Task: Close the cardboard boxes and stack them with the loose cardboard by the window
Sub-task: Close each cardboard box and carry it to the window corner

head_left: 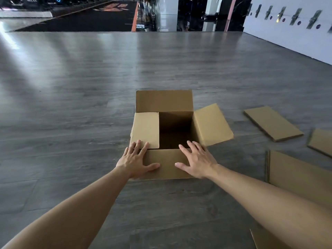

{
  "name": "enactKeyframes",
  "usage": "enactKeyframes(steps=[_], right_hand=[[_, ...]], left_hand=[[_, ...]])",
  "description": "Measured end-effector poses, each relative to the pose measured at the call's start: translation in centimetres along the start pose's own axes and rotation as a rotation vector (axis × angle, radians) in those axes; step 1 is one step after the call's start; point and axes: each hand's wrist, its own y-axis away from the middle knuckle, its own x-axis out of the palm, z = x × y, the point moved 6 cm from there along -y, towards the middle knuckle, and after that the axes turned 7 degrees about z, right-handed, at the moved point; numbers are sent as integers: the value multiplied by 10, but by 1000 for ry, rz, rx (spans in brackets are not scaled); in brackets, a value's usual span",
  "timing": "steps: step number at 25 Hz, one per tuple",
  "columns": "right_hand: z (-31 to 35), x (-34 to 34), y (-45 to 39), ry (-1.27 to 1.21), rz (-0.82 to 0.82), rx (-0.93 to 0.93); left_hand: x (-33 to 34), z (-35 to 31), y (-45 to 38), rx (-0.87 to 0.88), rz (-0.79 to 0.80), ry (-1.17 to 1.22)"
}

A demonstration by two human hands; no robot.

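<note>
A grey wood-grain plank floor (71, 105) fills the left of the view, with pale streaks of light across it and, at its far edge, a black floor mat with orange lettering (100, 17). A bare forearm reaches in from the lower left to the left hand (137, 159), which lies flat with its fingers straight and spread: the fingertips rest on the near corner of the left flap, the thumb lies on the near flap. These belong to the open brown cardboard box (167, 126), which stands on the floor at the middle of the view. Its left flap (146, 129) is folded in over the opening, its far flap (164, 100) stands upright, its near flap (167, 163) lies toward the person under both hands, and the dark inside shows between them. The right hand (196, 161) is also flat and spread, fingers straight, pressing on the near flap with its fingertips at the edge of the opening; it grips nothing. The box's right flap (212, 124) splays outward, tilted up and blurred. Further right, apart from the box, a flat brown rectangular cardboard sheet (273, 123) lies on the floor, with a second flat cardboard piece (321, 141) just beside it at the frame edge. Below these a larger folded-flat cardboard piece (298, 175) lies partly under the right forearm, and another cardboard corner (260, 239) shows at the bottom. A white wall panel with a row of small clips and dots (287, 29) runs along the far right.
</note>
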Motion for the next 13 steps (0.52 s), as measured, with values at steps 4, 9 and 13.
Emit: enactKeyframes(steps=[4,9,13], right_hand=[[-35,-34,-2,30,-178,137],[-99,-45,6,54,-192,461],[-125,-26,16,-188,-120,577]], left_hand=[[3,0,-2,1,-5,-5],[2,0,-1,0,-18,-14],[1,-1,0,3,-16,-25]])
